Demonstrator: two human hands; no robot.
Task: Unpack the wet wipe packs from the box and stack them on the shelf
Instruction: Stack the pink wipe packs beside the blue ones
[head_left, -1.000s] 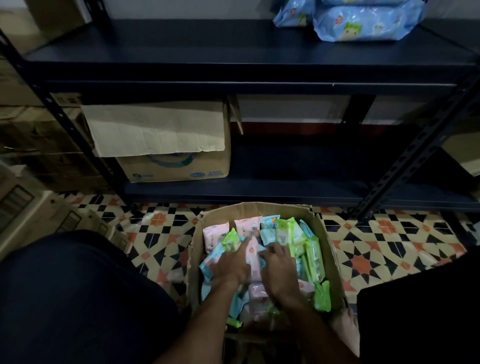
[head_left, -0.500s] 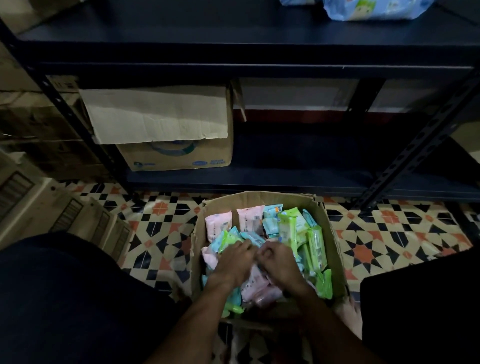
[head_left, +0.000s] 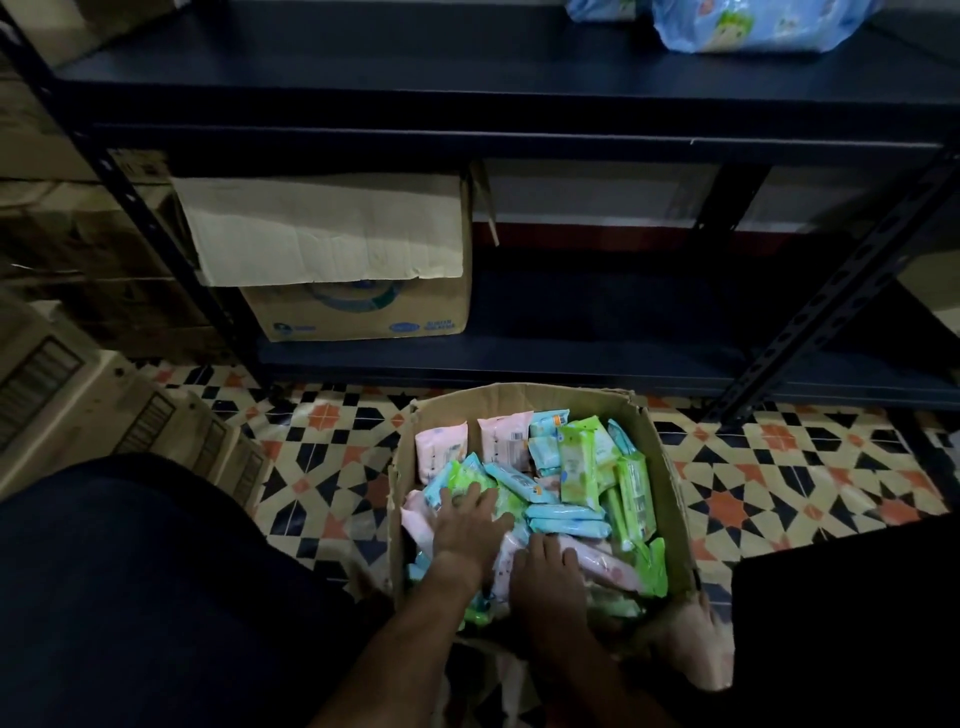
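The patterned tile floor (head_left: 779, 467) carries an open cardboard box (head_left: 519, 396) of small wipe packs (head_left: 577, 467), near the dark metal shelf (head_left: 363, 67), and stacked cartons (head_left: 104, 405) at left. The shelf's top board bears large blue packs (head_left: 753, 26); its bottom board (head_left: 597, 332) holds a flapped carton (head_left: 358, 317)
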